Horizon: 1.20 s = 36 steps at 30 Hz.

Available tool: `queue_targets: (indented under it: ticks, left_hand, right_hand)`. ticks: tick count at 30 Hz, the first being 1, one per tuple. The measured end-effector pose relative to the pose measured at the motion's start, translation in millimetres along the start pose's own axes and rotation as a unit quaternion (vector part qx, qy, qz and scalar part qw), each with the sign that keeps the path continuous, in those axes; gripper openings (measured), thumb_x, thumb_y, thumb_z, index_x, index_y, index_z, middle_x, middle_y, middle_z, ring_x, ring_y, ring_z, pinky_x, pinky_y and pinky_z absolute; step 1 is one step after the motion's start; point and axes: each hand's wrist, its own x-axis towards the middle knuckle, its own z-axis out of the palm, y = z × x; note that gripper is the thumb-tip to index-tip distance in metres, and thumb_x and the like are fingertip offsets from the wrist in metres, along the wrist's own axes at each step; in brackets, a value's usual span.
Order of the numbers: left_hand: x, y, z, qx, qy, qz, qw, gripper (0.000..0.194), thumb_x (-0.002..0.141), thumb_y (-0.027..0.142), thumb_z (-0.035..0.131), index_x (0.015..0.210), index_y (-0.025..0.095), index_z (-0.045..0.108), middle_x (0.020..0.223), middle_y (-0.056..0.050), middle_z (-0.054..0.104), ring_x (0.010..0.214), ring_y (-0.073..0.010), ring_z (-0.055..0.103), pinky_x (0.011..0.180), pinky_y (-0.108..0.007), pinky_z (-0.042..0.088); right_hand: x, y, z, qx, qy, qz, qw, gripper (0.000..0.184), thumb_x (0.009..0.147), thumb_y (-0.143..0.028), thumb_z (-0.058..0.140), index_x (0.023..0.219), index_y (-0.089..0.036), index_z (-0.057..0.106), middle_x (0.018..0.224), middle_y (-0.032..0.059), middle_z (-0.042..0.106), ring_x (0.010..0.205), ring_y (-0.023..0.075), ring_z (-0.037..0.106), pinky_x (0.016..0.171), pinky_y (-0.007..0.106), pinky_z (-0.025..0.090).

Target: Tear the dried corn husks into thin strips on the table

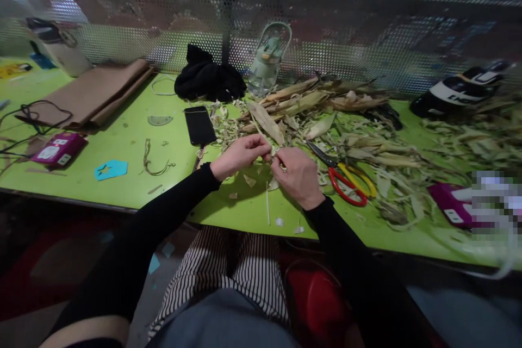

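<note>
My left hand (240,156) and my right hand (298,175) meet over the green table (126,141), fingers pinched on a thin pale strip of dried corn husk (272,153) held between them. A long dried husk leaf (265,121) lies just beyond my fingers. Small husk scraps (249,180) lie on the table under my hands. Both arms wear black sleeves.
Red and yellow scissors (346,176) lie right of my right hand. A heap of dried husks (346,114) spreads to the right. A black phone (199,125), black cloth (207,80), pale green bottle (267,60), brown paper (87,95), purple boxes (60,148) and a blue tag (111,169) are around.
</note>
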Motion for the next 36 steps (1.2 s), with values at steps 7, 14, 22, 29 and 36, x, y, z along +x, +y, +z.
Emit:
queue_targets:
  ticks: [7, 14, 22, 29, 36]
  left_hand:
    - [10, -1, -2.4, -0.170, 0.073, -0.062, 0.981, 0.020, 0.100, 0.016, 0.051, 0.080, 0.015, 0.051, 0.077, 0.002, 0.063, 0.056, -0.0022, 0.052, 0.055, -0.018, 0.039]
    - [12, -7, 1.3, -0.150, 0.053, -0.062, 0.985, 0.017, 0.099, 0.018, 0.055, 0.083, 0.015, 0.052, 0.079, 0.001, 0.063, 0.063, -0.0036, 0.055, 0.061, -0.019, 0.042]
    - [17, -15, -4.8, -0.056, 0.162, 0.041, 0.984, 0.026, 0.087, 0.002, 0.048, 0.107, 0.018, 0.051, 0.112, -0.006, 0.065, 0.089, -0.0098, 0.059, 0.073, -0.023, 0.044]
    - [10, -7, -3.4, 0.177, 0.028, 0.163, 0.970, 0.018, 0.082, 0.026, 0.074, 0.096, 0.016, 0.067, 0.104, -0.006, 0.070, 0.096, -0.0162, 0.061, 0.087, -0.029, 0.045]
    - [15, -10, -5.0, 0.211, 0.080, 0.164, 0.960, 0.006, 0.089, 0.018, 0.063, 0.084, 0.015, 0.061, 0.080, -0.001, 0.066, 0.071, -0.0116, 0.054, 0.071, -0.026, 0.040]
  right_hand:
    - [5, 9, -3, 0.203, -0.060, 0.094, 0.973, 0.018, 0.095, -0.032, 0.056, 0.080, -0.022, 0.055, 0.071, -0.0002, 0.059, 0.058, 0.0143, 0.048, 0.055, 0.028, 0.037]
    - [5, 11, 2, 0.193, 0.004, 0.092, 0.977, 0.013, 0.093, -0.034, 0.063, 0.093, -0.022, 0.068, 0.091, 0.0049, 0.071, 0.072, 0.0183, 0.060, 0.068, 0.033, 0.049]
    - [5, 13, 0, 0.267, 0.017, 0.167, 0.949, 0.011, 0.089, -0.031, 0.065, 0.090, -0.021, 0.069, 0.081, 0.0014, 0.071, 0.067, 0.0159, 0.061, 0.063, 0.029, 0.049]
    - [4, 11, -4, 0.247, 0.040, 0.146, 0.957, 0.007, 0.086, -0.029, 0.067, 0.087, -0.022, 0.067, 0.081, 0.0015, 0.071, 0.069, 0.0166, 0.061, 0.066, 0.030, 0.049]
    - [3, 9, -5, 0.228, 0.057, 0.146, 0.961, 0.006, 0.086, -0.028, 0.066, 0.087, -0.022, 0.067, 0.083, 0.0021, 0.071, 0.071, 0.0169, 0.062, 0.069, 0.032, 0.051]
